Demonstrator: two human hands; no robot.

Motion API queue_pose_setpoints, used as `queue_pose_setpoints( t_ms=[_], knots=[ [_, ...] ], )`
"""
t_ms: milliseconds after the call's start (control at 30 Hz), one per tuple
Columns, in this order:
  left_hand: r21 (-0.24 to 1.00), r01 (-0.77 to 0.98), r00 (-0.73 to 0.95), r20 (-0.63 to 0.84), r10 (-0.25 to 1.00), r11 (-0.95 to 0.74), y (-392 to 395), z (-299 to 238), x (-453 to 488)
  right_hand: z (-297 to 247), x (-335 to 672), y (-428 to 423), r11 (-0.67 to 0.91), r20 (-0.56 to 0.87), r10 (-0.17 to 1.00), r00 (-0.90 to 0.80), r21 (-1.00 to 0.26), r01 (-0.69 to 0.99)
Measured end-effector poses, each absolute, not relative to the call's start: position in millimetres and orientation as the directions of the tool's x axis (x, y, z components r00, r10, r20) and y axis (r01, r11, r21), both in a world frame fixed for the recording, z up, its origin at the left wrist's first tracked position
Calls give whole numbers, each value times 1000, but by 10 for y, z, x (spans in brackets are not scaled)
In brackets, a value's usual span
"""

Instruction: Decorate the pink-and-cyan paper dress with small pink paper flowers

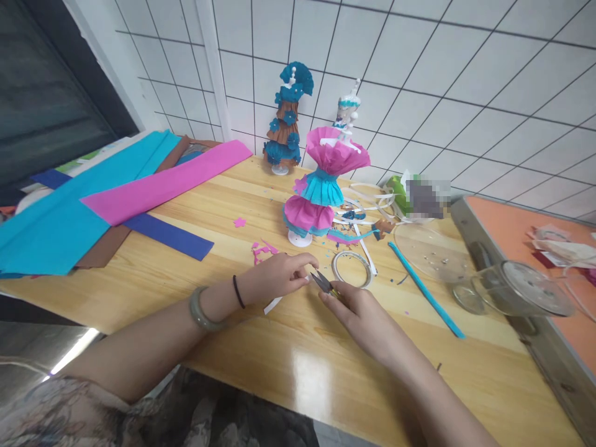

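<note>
My right hand [361,310] is closed round small scissors [322,283], whose blades point left toward my left hand. My left hand [279,273] rests on the wooden table [298,372] with fingers pinched together on something too small to make out; a white paper strip [273,305] shows just under it. A grey bangle and a black hair tie sit on my left wrist. Just beyond the hands stands a paper doll [321,186] in a pink and teal crepe dress. A roll of clear tape [352,269] lies right of the scissors.
Crepe paper sheets in teal [69,205], pink [167,183], dark blue and brown lie at the left. A second doll in blue and brown [285,118] and a third small one stand by the tiled wall. A teal strip [426,292], white paper strips, and clear glass jars [507,288] lie right.
</note>
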State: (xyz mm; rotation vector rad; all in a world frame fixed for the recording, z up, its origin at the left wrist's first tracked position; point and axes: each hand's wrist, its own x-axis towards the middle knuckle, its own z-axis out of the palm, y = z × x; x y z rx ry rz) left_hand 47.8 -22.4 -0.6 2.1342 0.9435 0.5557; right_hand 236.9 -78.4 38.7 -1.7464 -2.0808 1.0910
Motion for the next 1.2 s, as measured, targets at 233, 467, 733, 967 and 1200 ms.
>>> queue_pose_setpoints(
  t_ms=[233,467,733,967,1200],
  knots=[
    [741,446,659,107,744,-502,-217,-23,479,398,2358,-778,34,-289,914,-286,-647,762],
    [729,446,663,122,739,-520,-224,-5,483,384,2362,-774,41,-284,912,-295,-654,755],
    [739,450,661,101,743,-501,-214,-15,479,346,2368,-752,48,-274,916,-294,-653,756],
    [723,464,659,105,745,-512,-207,-14,466,325,2370,-745,68,-269,907,-324,-666,743],
    [811,414,642,63,764,-414,-173,-28,434,276,2379,-731,77,-237,913,-331,-699,711]
  ],
)
